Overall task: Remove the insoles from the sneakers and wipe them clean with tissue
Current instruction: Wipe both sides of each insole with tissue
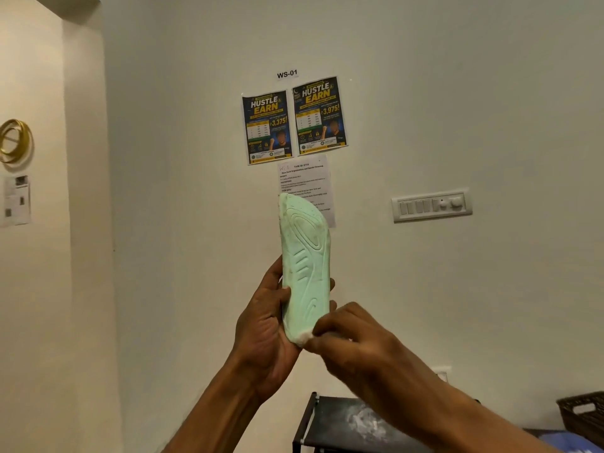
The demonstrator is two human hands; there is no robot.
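- Far left, a gold hoop [14, 140] hangs on the side wall with a printed paper [16, 199] stuck up just below it.
- The left hand [268, 322] is raised in front of the wall and wrapped round the lower half of the insole [305, 263]. The thumb lies along its left edge and the fingertips [332, 284] peek out past the right edge, so it's a proper grip.
- The insole is mint green and stands nearly upright, toe end up and heel end down. Its grooved underside faces the camera, and there are a few dark specks near the toe.
- On the wall behind it are a "WS-01" label [287, 73], two dark "Hustle & Earn" posters [266, 127] side by side, and a white text sheet [305, 178]. The toe covers the bottom of that sheet.
- The right hand [353, 335] comes in from lower right with fingers curled, pinching a small white tissue [304, 337] against the heel end. It's a bit motion-blurred, so I can't make out the finer finger detail.
- So the hands nearly meet at the heel, left one higher up and right one at the very bottom.
- Further right is a white switch panel [431, 206].
- Down low there's a black rack top [343, 423] with whitish smudges, and a dark wicker basket [585, 416] sits in the corner.
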